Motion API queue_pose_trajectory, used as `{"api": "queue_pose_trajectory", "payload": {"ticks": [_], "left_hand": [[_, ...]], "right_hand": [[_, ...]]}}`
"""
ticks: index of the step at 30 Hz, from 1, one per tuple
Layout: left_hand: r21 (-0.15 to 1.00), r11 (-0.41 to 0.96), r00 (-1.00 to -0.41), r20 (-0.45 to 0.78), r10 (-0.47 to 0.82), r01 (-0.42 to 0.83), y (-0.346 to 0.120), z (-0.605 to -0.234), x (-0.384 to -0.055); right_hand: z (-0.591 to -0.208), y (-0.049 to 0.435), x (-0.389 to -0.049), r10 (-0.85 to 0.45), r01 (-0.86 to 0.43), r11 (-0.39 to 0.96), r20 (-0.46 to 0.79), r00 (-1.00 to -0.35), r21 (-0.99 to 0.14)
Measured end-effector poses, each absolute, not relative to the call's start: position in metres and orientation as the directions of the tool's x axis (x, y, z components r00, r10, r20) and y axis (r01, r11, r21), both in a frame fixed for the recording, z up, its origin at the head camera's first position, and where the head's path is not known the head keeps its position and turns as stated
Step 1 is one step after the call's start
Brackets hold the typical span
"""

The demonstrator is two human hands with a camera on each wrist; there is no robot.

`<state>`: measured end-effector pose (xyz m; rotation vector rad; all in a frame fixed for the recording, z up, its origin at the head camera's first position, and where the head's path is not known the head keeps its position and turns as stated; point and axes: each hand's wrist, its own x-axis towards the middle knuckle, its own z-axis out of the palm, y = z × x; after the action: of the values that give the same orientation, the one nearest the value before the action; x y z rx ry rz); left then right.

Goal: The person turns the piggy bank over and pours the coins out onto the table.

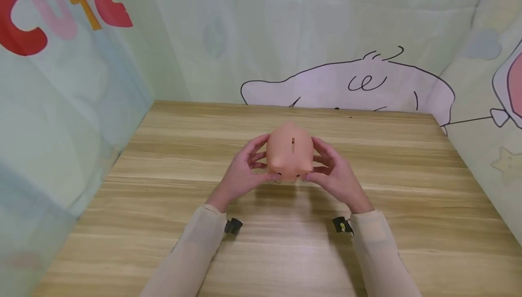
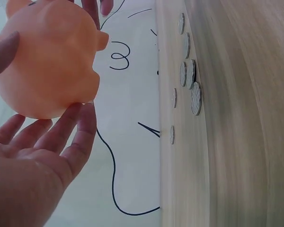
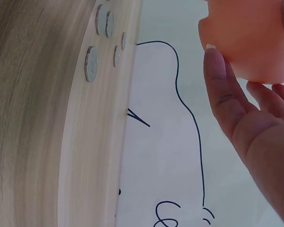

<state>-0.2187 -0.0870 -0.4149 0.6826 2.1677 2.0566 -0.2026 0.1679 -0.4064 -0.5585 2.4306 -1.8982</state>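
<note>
A peach-orange piggy bank (image 1: pixel 290 152) is held up off the wooden table, its coin slot on top and its snout toward the person. My left hand (image 1: pixel 244 167) grips its left side, thumb near the face and fingers spread along the flank. On the opposite side my right hand (image 1: pixel 332 172) grips it the same way. In the left wrist view, fingers of the left hand (image 2: pixel 42 156) curve under the round body by a stubby foot. The right wrist view has the right hand (image 3: pixel 246 118) with a fingertip close by a foot.
Several silver coins (image 2: pixel 196 98) lie on the table (image 1: pixel 163 161); the piggy bank hides them in the head view. Printed cloth walls (image 1: pixel 195 38) stand at the table's back and sides. Small black wrist cameras (image 1: pixel 234 226) stick out from both sleeves.
</note>
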Motion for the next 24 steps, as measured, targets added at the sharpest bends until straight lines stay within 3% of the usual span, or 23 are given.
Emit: {"api": "queue_pose_trajectory", "payload": {"ticks": [9,24], "left_hand": [[0.951,0.026,-0.886,0.277,0.371,0.308,-0.085,-0.421,-0.222],[0.935,0.021,-0.873,0.322,0.366,0.354,-0.083,-0.420,-0.221]], "right_hand": [[-0.416,0.161,-0.205,-0.273,-0.391,0.226,0.328,-0.904,-0.892],[-0.419,0.159,-0.206,-0.259,-0.470,0.267,0.407,-0.876,-0.841]]}}
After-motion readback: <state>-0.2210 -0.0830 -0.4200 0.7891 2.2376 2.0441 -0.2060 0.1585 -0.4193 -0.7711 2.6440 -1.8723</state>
